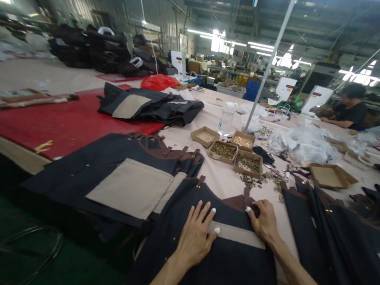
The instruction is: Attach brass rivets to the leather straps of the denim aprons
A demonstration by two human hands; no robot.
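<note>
A dark apron (225, 268) with brown trim, short brown tabs and a beige strip lies in front of me, hanging over the table edge. My left hand (198, 234) rests flat on its upper part, fingers spread, white coverings on two fingertips. At the top right corner, beside a brown tab, my right hand (263, 221) has its fingers curled and pinches the apron's edge; its thumb tip is also covered in white. More dark aprons (102, 168) with a beige pocket (131, 188) lie stacked to the left, and others (338, 237) lie to the right.
Small cardboard boxes (223, 150) of metal fittings stand beyond the apron, with loose fittings around. A water jug (227, 119), a metal pole (269, 59) and plastic bags (305, 141) are behind them. A red board (56, 118) lies left. Another person (348, 107) sits far right.
</note>
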